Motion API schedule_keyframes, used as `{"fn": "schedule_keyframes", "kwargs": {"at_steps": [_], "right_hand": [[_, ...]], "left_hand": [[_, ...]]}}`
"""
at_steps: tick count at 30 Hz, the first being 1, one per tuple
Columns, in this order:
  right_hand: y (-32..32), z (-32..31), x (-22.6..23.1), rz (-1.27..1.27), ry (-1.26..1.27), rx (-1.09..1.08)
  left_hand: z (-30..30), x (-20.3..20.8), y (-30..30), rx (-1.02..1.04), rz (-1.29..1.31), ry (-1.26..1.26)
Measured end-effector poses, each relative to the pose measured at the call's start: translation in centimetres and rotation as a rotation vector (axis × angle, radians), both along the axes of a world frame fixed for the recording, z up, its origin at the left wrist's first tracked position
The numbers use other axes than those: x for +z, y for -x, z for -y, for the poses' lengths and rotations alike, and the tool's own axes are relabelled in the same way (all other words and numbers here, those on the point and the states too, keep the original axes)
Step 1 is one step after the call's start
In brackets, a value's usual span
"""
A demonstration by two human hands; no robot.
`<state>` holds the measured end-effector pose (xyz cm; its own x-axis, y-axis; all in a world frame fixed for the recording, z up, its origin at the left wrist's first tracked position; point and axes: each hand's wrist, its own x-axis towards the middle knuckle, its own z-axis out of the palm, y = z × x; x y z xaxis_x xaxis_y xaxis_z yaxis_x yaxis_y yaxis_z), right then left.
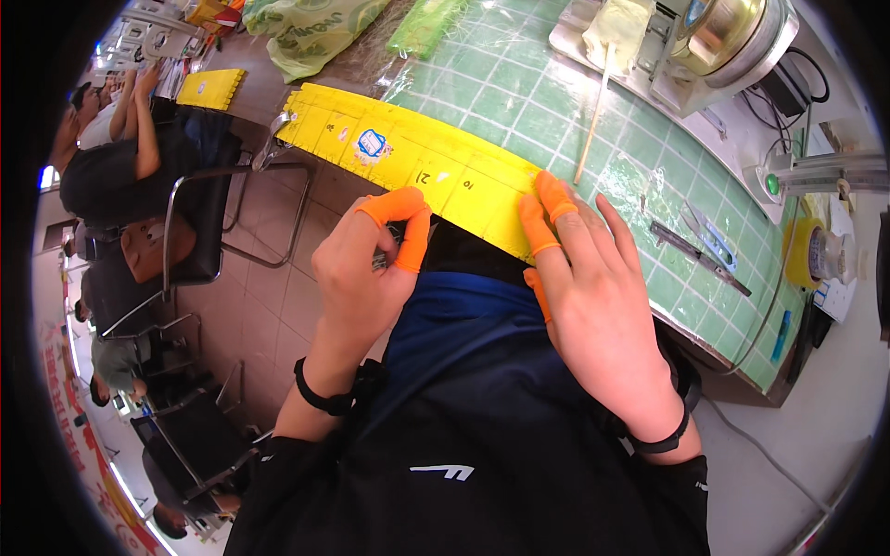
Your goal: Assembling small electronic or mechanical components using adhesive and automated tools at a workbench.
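Observation:
A long yellow strip (473,176) with a notched far edge, stickers and handwritten marks lies along the table's near edge. At its right end, my right hand (598,278) grips it, orange finger cots on the fingertips over the top and the thumb partly hidden below the edge. My left hand (366,259) is raised just in front of the strip's near edge. Its thumb and forefinger, both in orange cots, are pinched together; whatever lies between them is too small or hidden to make out.
Tweezers (709,236) and a dark, narrow tool (700,259) lie right on the green gridded mat (501,79). Beyond are a wooden stick (593,116), a machine with a brass-coloured drum (723,32) and a green plastic bag (311,37). Chairs (199,222) and seated people are at left.

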<state>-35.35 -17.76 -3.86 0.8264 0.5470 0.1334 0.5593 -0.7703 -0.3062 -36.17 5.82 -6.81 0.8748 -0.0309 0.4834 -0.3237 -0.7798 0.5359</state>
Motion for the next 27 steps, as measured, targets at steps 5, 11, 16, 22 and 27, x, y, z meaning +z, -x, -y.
{"fn": "schedule_keyframes", "kwargs": {"at_steps": [5, 11, 16, 22, 27], "right_hand": [[-0.1, 0.3, 0.0, 0.031, -0.008, 0.015], [0.0, 0.2, 0.0, 0.048, -0.014, 0.016], [0.2, 0.1, -0.3, 0.081, 0.006, -0.016], [0.4, 0.1, -0.7, 0.103, 0.009, -0.008], [0.4, 0.1, -0.6, 0.076, 0.005, -0.011]], "left_hand": [[0.0, 0.5, -0.2, -0.034, -0.029, -0.060], [0.2, -0.4, 0.4, -0.036, -0.002, -0.111], [-1.0, 0.2, 0.4, -0.076, -0.021, -0.068], [-2.1, 1.9, 1.1, -0.081, -0.198, 0.002], [-1.2, 0.9, 0.5, -0.089, -0.159, 0.027]]}}
